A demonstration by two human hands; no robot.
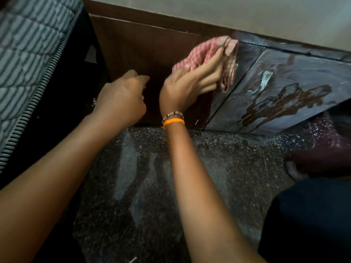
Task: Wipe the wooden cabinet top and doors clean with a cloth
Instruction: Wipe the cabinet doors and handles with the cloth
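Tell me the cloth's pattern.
Red-and-white checks on the cloth, held in the right hand; head view.

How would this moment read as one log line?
right hand: presses cloth on cabinet door | left hand: empty, near door

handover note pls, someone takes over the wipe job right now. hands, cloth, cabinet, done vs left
Right hand: grip closed on the pink checked cloth, pressing it flat against the cabinet front near the upper edge of the glossy door.
Left hand: loosely curled, holding nothing, in front of the plain brown panel.
Done: cannot tell for sure; the glossy door shows smears and glare to the right of the cloth.
Left: likely the rest of that door rightward, plus the brown panel. Cabinet top is not clearly in view, so check it.
Floor below is speckled stone.
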